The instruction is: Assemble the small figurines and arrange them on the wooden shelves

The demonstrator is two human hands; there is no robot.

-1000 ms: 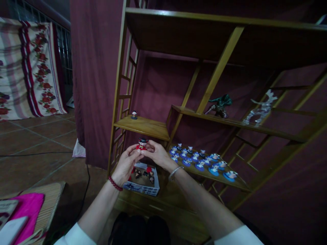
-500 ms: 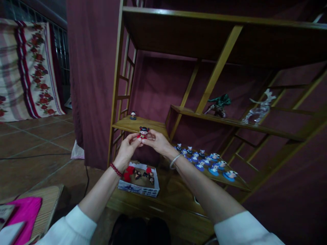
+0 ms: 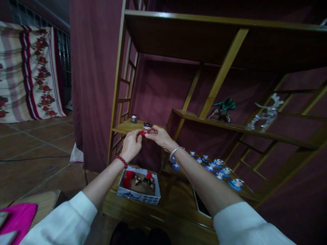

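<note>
A small figurine (image 3: 147, 127) with black hair buns and a red base is held upright between my two hands, just in front of the left shelf (image 3: 125, 128). My right hand (image 3: 161, 137) pinches it from the right by the base. The curled fingers of my left hand (image 3: 131, 145) grip the left side of the red base. A similar figurine (image 3: 134, 118) on a dark base stands at the back left of that shelf. Below my hands, an open cardboard box (image 3: 139, 196) contains red pieces and several dark-haired figurines (image 3: 138, 180).
Several blue-and-white figurines (image 3: 236, 184) stand on the lower right shelf, partly behind my right arm. On the middle shelf are a green-caped figure (image 3: 224, 109) and a clear deer ornament (image 3: 267, 114). A wooden post (image 3: 224, 73) slants between shelves. A pink cloth (image 3: 21, 217) lies at the lower left.
The figurine has moved slightly right and closer to the shelf with my hands. My left hand has turned so its back faces me more. The view has shifted a little.
</note>
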